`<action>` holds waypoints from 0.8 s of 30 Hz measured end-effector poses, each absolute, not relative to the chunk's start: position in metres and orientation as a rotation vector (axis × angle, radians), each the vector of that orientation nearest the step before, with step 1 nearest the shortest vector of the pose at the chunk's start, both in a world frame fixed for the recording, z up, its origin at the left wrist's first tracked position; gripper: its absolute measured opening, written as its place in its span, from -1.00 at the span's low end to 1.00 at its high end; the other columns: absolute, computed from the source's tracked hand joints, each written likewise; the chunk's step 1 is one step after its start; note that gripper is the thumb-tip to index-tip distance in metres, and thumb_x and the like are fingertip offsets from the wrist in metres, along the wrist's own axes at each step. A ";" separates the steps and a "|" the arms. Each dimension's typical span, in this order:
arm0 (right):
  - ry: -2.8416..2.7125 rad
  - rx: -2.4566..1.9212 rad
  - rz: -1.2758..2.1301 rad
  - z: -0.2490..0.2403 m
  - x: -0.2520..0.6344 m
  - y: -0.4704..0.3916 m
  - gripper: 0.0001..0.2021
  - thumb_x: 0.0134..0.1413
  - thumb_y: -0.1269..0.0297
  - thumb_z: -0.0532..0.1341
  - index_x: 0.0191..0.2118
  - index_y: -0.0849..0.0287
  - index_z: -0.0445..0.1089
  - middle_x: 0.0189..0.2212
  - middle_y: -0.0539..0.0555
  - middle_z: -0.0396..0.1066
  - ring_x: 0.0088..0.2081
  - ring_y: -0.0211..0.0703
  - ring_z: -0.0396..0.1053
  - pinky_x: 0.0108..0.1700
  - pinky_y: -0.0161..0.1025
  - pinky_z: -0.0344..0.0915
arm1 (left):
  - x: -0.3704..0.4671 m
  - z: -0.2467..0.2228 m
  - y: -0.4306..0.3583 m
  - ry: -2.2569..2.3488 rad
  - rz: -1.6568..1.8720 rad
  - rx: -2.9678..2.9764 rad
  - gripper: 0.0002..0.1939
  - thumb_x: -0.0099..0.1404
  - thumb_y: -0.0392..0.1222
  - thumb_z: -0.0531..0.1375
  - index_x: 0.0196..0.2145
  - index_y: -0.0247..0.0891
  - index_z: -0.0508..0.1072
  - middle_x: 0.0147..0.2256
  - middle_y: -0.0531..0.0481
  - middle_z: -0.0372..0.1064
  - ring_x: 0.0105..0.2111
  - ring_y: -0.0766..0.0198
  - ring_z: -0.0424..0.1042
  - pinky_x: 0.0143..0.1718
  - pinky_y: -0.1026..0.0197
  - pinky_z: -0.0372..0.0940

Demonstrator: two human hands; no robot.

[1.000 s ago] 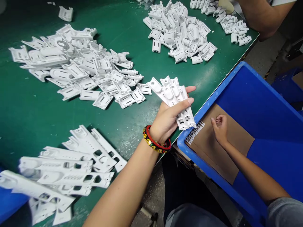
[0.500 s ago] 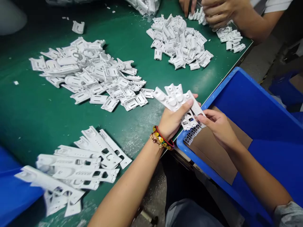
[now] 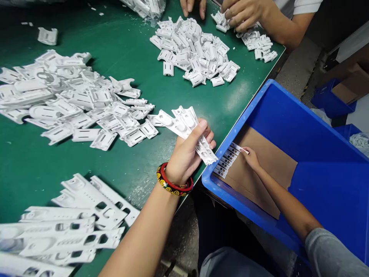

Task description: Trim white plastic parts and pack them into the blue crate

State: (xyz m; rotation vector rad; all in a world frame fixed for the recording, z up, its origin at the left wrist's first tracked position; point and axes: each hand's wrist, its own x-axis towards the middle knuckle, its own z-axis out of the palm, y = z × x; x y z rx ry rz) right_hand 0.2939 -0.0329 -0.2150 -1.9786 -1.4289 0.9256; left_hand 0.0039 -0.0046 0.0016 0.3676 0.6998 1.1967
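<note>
My left hand [image 3: 191, 148] is closed around a few long white plastic parts [image 3: 184, 125], fanned out above the table's edge. Down inside the blue bin [image 3: 325, 142], my right hand [image 3: 250, 157] pinches the end of one white plastic strip [image 3: 238, 148]. That strip lies at the end of a row of similar parts [image 3: 226, 163] with dark cutouts, set side by side on brown cardboard [image 3: 259, 173] at the bin's bottom. More long white parts [image 3: 95, 207] lie overlapping on the green table [image 3: 121, 50] at the lower left.
A large heap of short white parts [image 3: 77, 96] covers the table's left side, with another heap [image 3: 196, 50] farther back. At the far corner a co-worker's hands [image 3: 245, 13] handle small white pieces. Smaller blue bins [image 3: 331, 98] stand beyond on the right.
My right hand has moved from beside the left hand down into the bin, taking one white part there. The left hand keeps the others. The view has shifted right.
</note>
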 end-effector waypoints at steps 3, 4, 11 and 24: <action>-1.485 -2.035 0.905 -0.244 0.293 -0.022 -0.77 0.01 0.07 0.14 -0.40 0.12 0.39 -0.33 0.11 0.49 -0.19 0.00 0.35 -0.03 -0.09 0.23 | 0.004 0.001 -0.005 0.739 1.218 0.359 -0.66 0.03 -0.07 0.43 -0.49 -0.23 0.33 -0.57 0.20 0.05 -0.59 0.48 0.14 -0.53 0.36 0.21; -1.498 -2.059 0.891 -0.250 0.294 -0.019 -0.81 0.02 0.13 0.13 -0.39 0.11 0.39 -0.33 0.10 0.48 -0.18 -0.01 0.34 -0.02 -0.08 0.22 | 0.004 0.001 -0.005 0.755 1.213 0.360 -0.67 0.05 -0.06 0.42 -0.49 -0.22 0.33 -0.57 0.20 0.05 -0.59 0.47 0.15 -0.51 0.35 0.22; -1.563 -2.178 0.788 -0.273 0.298 -0.012 -0.85 0.04 0.28 0.08 -0.29 0.13 0.36 -0.36 0.06 0.46 -0.26 -0.07 0.33 -0.13 -0.17 0.24 | 0.004 0.000 -0.007 0.783 1.192 0.392 -0.71 0.11 -0.04 0.38 -0.45 -0.21 0.36 -0.55 0.16 0.11 -0.53 0.41 0.25 -0.41 0.27 0.26; -1.550 -2.251 0.523 -0.265 0.268 -0.013 -0.85 0.06 0.32 0.08 -0.31 0.19 0.36 -0.19 0.29 0.36 -0.04 0.13 0.19 0.06 0.03 0.12 | 0.005 0.000 -0.006 0.771 1.195 0.415 -0.74 0.13 -0.10 0.37 -0.46 -0.23 0.36 -0.56 0.16 0.11 -0.53 0.41 0.25 -0.39 0.28 0.28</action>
